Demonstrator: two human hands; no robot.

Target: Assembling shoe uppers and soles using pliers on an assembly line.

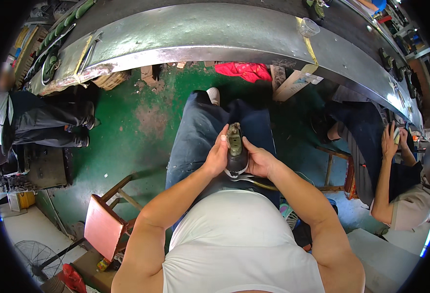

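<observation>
Above my lap, I hold a dark shoe upper [237, 162] with a worn green shoe last [235, 140] set in it. A pale edge shows at the end closest to me. My left hand [218, 155] grips its left side, thumb up against the last. From the right, my right hand [259, 159] closes around the other side, with its thumb near the dark upper. Just below the shoe, a curved metal tool [249, 180] with a yellowish part lies across my lap, partly hidden by my right forearm.
A long metal-topped bench [185, 30] curves across in front, with a clear plastic cup [309, 28] on it. Red cloth [244, 72] lies beneath. A pink-topped stool [104, 227] stands left; a co-worker [410, 188] sits right, another person [34, 117] left.
</observation>
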